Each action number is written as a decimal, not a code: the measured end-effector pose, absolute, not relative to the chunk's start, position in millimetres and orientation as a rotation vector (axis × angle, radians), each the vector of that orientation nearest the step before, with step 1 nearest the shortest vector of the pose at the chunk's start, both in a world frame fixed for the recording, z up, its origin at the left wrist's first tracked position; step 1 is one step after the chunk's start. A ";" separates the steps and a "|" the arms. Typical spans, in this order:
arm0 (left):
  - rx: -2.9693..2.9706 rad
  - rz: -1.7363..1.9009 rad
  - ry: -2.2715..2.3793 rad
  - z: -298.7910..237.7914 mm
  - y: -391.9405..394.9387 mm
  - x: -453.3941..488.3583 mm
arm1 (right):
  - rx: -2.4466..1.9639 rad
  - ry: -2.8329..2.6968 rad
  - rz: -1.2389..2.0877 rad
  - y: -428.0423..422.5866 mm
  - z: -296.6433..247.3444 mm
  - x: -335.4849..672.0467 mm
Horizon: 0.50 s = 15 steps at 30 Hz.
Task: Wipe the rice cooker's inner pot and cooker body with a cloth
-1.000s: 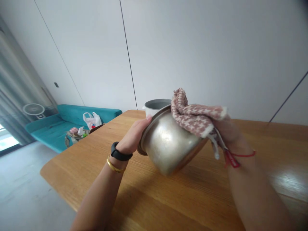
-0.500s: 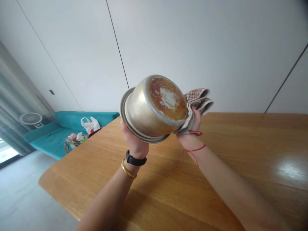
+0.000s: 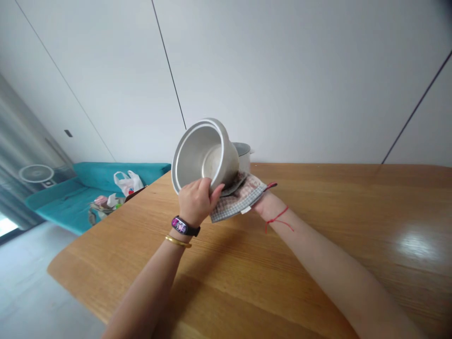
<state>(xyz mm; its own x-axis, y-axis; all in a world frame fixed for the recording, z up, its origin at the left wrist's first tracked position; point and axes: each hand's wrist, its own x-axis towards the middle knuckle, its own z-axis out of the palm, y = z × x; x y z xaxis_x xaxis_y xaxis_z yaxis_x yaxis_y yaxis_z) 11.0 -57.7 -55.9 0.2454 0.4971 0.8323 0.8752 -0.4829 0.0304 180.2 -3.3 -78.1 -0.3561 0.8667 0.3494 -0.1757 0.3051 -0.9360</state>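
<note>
A silver metal inner pot (image 3: 231,162) is held tilted above the table, its mouth turned toward me and to the left. My left hand (image 3: 196,202) is closed over the near rim, fingers curled inside and thumb outside. Against the pot's lower right side lies a folded checked cloth (image 3: 243,197) with a grey-and-white border and a red loop. My right hand (image 3: 262,203) supports the cloth from beneath, its fingers mostly hidden by it. Behind the pot, a pale round container (image 3: 244,162) stands partly covered from view.
The wooden table (image 3: 318,226) reaches back to a white panelled wall (image 3: 300,84). Left of it stands a teal sofa (image 3: 67,195) with a white plastic bag (image 3: 129,182), other small items and a round fan (image 3: 36,173).
The pot has been turned so that its inside faces me instead of its stained bottom. My left hand now grips over the rim; the cloth and right hand moved lower and left.
</note>
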 end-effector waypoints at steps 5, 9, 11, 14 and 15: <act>-1.744 -1.381 -1.383 -34.8 -58.4 -13.0 | -0.961 -1.518 1.618 8.1 -110.8 212.4; -1.758 -1.398 -1.233 -22.5 -68.3 -23.0 | -1.242 -1.713 1.474 7.4 -110.1 233.2; -1.849 -1.335 -1.118 -18.3 -75.3 -22.0 | -1.322 -1.738 1.285 9.9 -93.9 243.9; -2.035 -1.195 -0.954 -16.0 -89.6 -10.7 | -1.142 -1.504 0.960 4.8 -58.6 264.2; -2.085 -1.156 -0.909 -16.6 -95.4 -4.8 | -1.037 -1.417 0.922 -1.3 -46.8 271.9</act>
<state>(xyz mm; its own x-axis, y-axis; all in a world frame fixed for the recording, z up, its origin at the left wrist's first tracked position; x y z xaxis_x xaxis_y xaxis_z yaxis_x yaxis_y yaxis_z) -4.8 -95.4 -16.6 0.3913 0.2809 0.8763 0.7853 -0.5984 -0.1589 271.9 -1.3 -46.8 -0.0175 0.9493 0.3140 0.0978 0.3141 -0.9443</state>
